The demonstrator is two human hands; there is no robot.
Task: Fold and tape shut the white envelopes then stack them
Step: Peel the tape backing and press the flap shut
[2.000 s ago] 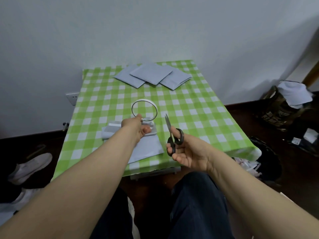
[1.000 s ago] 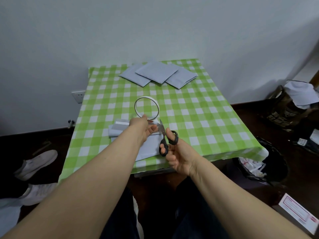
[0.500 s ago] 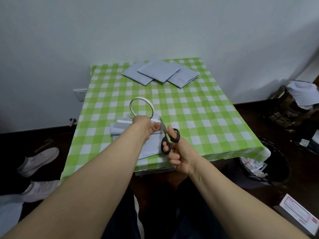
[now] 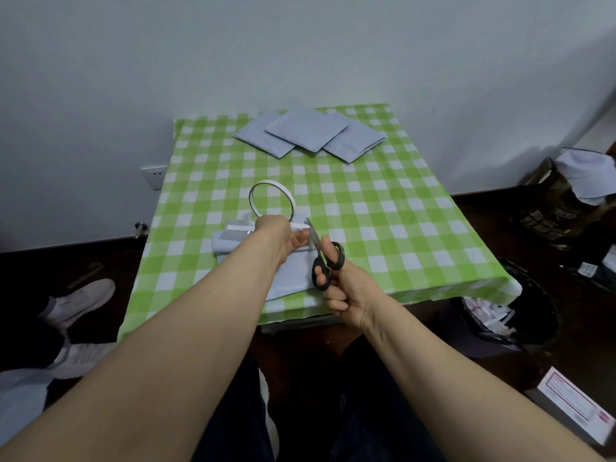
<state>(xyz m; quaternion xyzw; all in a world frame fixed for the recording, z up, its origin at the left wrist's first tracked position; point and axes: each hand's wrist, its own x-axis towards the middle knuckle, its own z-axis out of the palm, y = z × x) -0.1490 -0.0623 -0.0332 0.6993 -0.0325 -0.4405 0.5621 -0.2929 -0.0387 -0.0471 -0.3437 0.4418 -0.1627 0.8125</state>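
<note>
Checked green surface (image 4: 400, 211) against white wall (image 4: 300, 45)
Left hand (image 4: 276, 238) pinches tape roll (image 4: 270, 183), right hand (image 4: 346, 288) grips scissors (image 4: 319, 253).

Table (image 4: 383, 211): it has a green and white checked cloth on it and stands by a white wall.
Left hand (image 4: 283, 238): it holds the bottom of the tape roll (image 4: 290, 201), a thin white ring that stands up above the hand.
Tape strip (image 4: 300, 225): a short white bit sticks out from the left hand toward the scissors.
Right hand (image 4: 346, 288): its fingers are in the black loops of the scissors (image 4: 325, 258).
Blades: they point up and away and meet the tape strip.
Near envelope (image 4: 290, 275): it lies flat under both hands, by the near edge.
Far envelopes (image 4: 306, 131): three overlap at the far end, with the middle one on top.
Floor: a bin (image 4: 500, 315) with paper scraps on the right, white shoes (image 4: 80, 301) on the left.
</note>
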